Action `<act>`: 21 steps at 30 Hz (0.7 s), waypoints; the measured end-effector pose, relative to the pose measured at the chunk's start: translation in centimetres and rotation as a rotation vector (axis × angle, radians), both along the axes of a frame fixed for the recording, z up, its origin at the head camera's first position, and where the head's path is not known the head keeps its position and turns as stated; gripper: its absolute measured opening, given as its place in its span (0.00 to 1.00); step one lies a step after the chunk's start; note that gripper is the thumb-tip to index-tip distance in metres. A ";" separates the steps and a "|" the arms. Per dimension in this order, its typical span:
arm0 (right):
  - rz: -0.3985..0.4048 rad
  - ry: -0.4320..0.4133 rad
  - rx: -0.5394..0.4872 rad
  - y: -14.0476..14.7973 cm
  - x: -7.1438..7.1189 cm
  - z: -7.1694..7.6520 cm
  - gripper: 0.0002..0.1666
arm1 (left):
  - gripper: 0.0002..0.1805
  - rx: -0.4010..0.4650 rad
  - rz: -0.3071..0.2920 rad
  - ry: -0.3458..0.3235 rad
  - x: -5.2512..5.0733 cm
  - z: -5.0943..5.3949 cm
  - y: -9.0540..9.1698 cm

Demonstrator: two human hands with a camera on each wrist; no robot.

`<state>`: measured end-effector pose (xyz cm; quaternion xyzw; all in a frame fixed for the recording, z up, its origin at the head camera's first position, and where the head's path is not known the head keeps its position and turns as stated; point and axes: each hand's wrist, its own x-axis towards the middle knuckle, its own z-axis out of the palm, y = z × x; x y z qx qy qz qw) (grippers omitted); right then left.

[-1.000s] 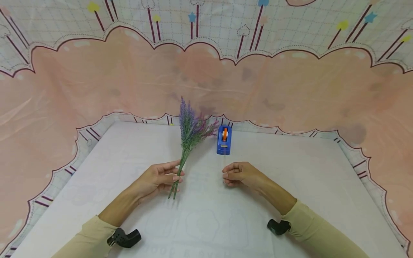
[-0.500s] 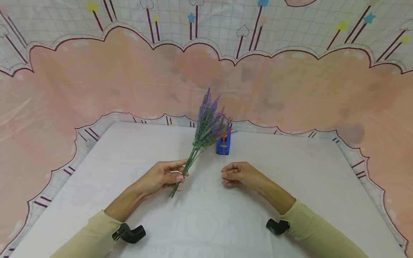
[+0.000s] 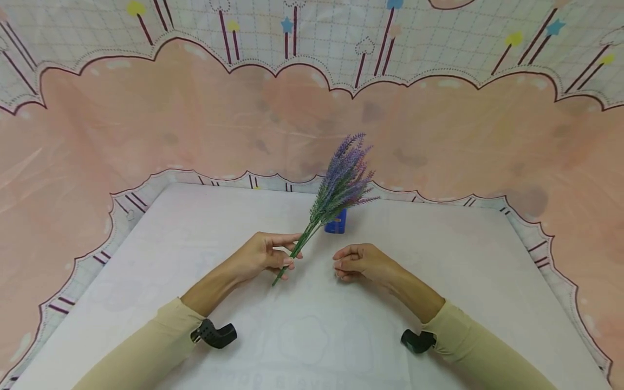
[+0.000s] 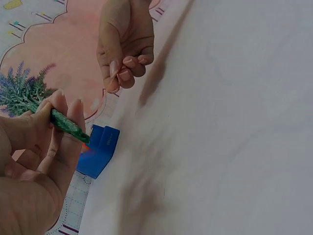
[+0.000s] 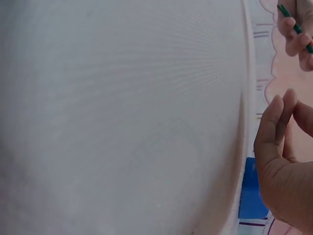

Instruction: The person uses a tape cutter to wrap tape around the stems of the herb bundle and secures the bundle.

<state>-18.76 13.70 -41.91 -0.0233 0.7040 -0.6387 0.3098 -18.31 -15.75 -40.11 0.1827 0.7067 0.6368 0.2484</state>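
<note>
- We see a bunch of lavender, its spiky heads fluffy and fine-grained, violet above, pinker along the right, thinning into feathery green.
- Below the heads, the slim green stems draw together into a narrow bundle; in the left wrist view we find their lower end rough.
- The bunch is in the left hand, raised over the white tabletop and tilted, heads up and to the right, stem ends toward us.
- Just behind the heads, and partly covered by them in the head view, stands a blue tape dispenser, hard, smooth and blocky, with a bit of orange showing in the left wrist view.
- The tabletop looks matt and flat, with faint printing on it; beyond hangs creased peach cloth with scalloped dark outlines.
- Our left hand comes in from the left, thumb pressed on the stems, index finger reaching long behind them: a light pinch, the other fingers loosely bent.
- Our right hand hovers near the dispenser, fingers bent inward and thumb close to the fingertips; whether something thin lies between them, we cannot tell.
- Both forearms slant inward in soft, pale sleeves, with a black curved wrist device at the left cuff.
</note>
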 end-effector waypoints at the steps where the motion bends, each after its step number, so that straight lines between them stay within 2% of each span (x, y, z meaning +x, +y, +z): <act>1: 0.000 -0.001 0.001 0.0 0.0 0.0 0.17 | 0.32 -0.005 -0.001 0.006 -0.2 0.0 0.2; 9: 0.019 0.026 0.009 0.0 0.1 0.1 0.15 | 0.30 -0.025 -0.032 0.070 -1.7 -0.4 2.0; 14: 0.060 0.054 0.010 0.1 0.3 0.1 0.15 | 0.24 -0.039 -0.023 0.102 -2.4 -0.9 3.3; 21: 0.087 0.065 0.030 0.2 0.3 0.1 0.18 | 0.21 -0.023 -0.042 0.103 -2.9 -1.1 5.0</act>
